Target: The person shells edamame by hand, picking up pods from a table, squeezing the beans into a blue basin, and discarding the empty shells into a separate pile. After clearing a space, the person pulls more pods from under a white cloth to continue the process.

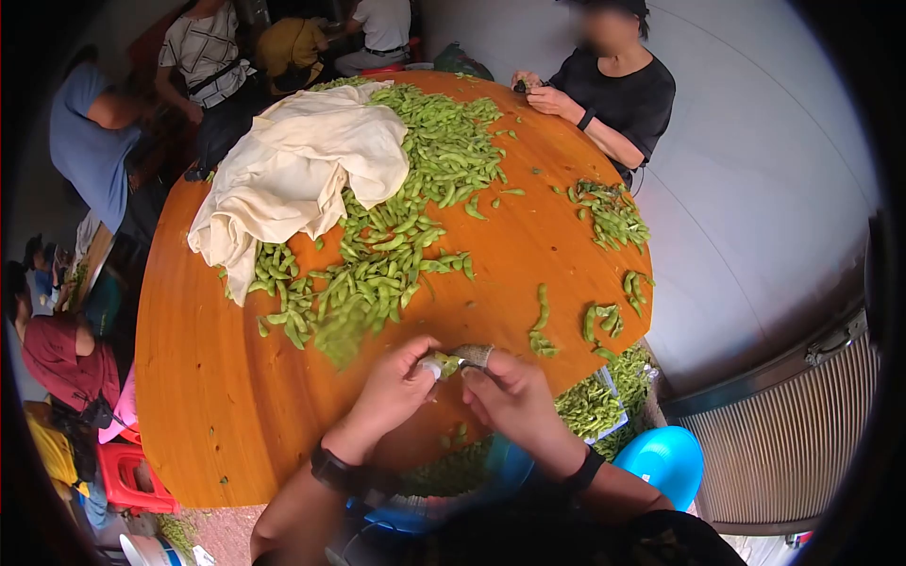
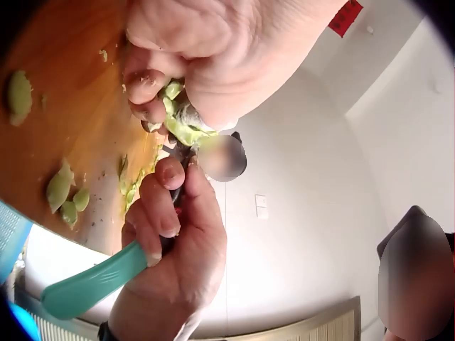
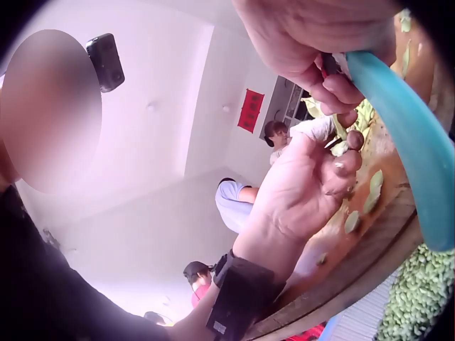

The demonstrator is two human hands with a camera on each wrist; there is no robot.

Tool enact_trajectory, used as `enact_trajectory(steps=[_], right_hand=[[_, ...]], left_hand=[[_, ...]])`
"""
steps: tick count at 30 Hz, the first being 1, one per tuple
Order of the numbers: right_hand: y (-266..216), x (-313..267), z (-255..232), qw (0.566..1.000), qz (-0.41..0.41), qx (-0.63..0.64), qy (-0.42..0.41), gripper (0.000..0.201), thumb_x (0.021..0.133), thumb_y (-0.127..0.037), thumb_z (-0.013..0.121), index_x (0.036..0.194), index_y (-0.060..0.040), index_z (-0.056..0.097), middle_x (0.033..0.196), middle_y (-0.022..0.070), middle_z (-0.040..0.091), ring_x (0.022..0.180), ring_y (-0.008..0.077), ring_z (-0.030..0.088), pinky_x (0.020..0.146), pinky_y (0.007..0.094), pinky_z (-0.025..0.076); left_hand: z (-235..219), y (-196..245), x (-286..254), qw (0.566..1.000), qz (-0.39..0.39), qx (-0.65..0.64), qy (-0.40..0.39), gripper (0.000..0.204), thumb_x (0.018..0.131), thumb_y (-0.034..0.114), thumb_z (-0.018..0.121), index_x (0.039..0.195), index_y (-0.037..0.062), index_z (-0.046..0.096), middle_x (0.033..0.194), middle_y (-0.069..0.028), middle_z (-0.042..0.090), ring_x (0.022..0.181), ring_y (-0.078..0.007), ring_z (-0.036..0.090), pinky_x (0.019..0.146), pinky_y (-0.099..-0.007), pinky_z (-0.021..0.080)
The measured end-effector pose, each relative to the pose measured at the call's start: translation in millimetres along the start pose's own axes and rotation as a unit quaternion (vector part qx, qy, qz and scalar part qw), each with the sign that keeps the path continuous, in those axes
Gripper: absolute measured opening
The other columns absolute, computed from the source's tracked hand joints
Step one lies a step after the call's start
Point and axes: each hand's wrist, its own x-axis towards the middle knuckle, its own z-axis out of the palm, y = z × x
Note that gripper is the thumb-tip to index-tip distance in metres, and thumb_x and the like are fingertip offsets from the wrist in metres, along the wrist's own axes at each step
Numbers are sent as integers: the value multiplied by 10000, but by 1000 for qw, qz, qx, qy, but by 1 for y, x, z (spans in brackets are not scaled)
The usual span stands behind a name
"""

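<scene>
My left hand [image 1: 389, 389] is above the near edge of the round wooden table, with a split green soybean pod [image 2: 183, 130] pinched between thumb and fingers. A white covering [image 3: 313, 129] wraps the left thumb. Facing it, my right hand [image 1: 517, 401] grips a tool with a curved teal handle [image 2: 92, 288]. The tool's dark front end meets the pod; its exact kind I cannot tell. A greyish wrap [image 1: 475, 355] covers a right finger. Beyond the hands lies a large heap of green pods [image 1: 377, 274] on the table.
Cream cloth [image 1: 302, 151] partly covers the heap. Loose pods [image 1: 543, 325] lie at the table's right. Below its edge are shelled green beans [image 1: 590, 407] and a blue basin [image 1: 665, 462]. A person in black [image 1: 618, 94] works opposite; a red stool [image 1: 132, 474] stands at left.
</scene>
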Motion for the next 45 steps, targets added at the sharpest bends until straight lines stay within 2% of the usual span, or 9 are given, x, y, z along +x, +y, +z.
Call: enact_trajectory(steps=[17, 20, 23, 28, 30, 34, 39, 41, 45], right_hand=[[4, -8, -35, 990, 35, 126, 48, 141, 990, -108, 498, 1036, -59, 622, 699, -12, 575, 486, 49, 484, 408, 210, 353], [14, -1, -75, 994, -38, 2, 99, 137, 966, -93, 517, 1001, -22, 629, 685, 15, 588, 512, 94, 528, 451, 253, 391], [21, 4, -114, 947, -93, -252, 174, 113, 900, -47, 548, 929, 35, 621, 668, 116, 598, 570, 221, 594, 540, 337, 451], [14, 4, -110, 944, -137, -245, 172, 207, 875, -28, 552, 1057, 29, 632, 745, 234, 606, 670, 344, 638, 606, 359, 489], [6, 1, -101, 939, -148, -263, 167, 225, 875, -26, 553, 1083, 18, 625, 756, 242, 609, 696, 369, 641, 619, 369, 496], [9, 0, -104, 933, -161, -287, 144, 265, 878, -31, 556, 1138, -6, 607, 766, 259, 609, 734, 412, 637, 633, 394, 506], [2, 3, -95, 939, -154, -292, 98, 265, 889, -18, 541, 1146, -3, 603, 769, 233, 630, 709, 365, 661, 627, 380, 506], [-4, 8, -81, 971, -155, -177, 51, 258, 905, -2, 518, 1150, -5, 601, 748, 171, 642, 681, 262, 678, 609, 347, 501], [-16, 11, -55, 990, -111, -83, -25, 243, 925, -20, 521, 1156, -8, 594, 697, 114, 565, 625, 154, 605, 573, 311, 457]], left_hand=[[10, 3, -8, 984, 48, 167, 25, 215, 881, -32, 421, 896, 20, 630, 779, -22, 585, 672, -112, 535, 632, -263, 453], [8, 21, -23, 890, 134, 436, 22, 192, 767, -24, 574, 906, 66, 671, 942, -108, 637, 838, -314, 584, 754, -373, 486], [15, 47, -32, 783, 243, 571, 47, 204, 759, -11, 588, 922, 75, 674, 1010, -119, 612, 938, -324, 572, 820, -379, 475], [10, 56, 45, 806, 207, 547, 92, 251, 735, -12, 623, 978, 42, 658, 1091, -147, 581, 997, -364, 554, 872, -407, 474], [6, 50, 84, 722, 284, 615, 140, 212, 724, -9, 628, 935, 2, 645, 1034, -132, 586, 959, -345, 564, 825, -417, 487], [-6, 40, 116, 700, 258, 654, 128, 209, 716, -40, 605, 917, 11, 635, 985, -150, 585, 908, -337, 581, 797, -427, 489], [1, 41, 75, 757, 252, 588, 137, 290, 802, -74, 537, 1050, 31, 643, 927, -133, 619, 767, -327, 624, 673, -368, 525], [4, 30, 54, 894, 225, 383, 67, 427, 821, -125, 496, 1189, 52, 623, 921, -69, 618, 709, -183, 607, 602, -273, 498], [22, 39, 10, 988, 46, 147, -6, 555, 834, -150, 485, 1332, 88, 548, 911, -7, 565, 700, -67, 548, 588, -201, 454]])
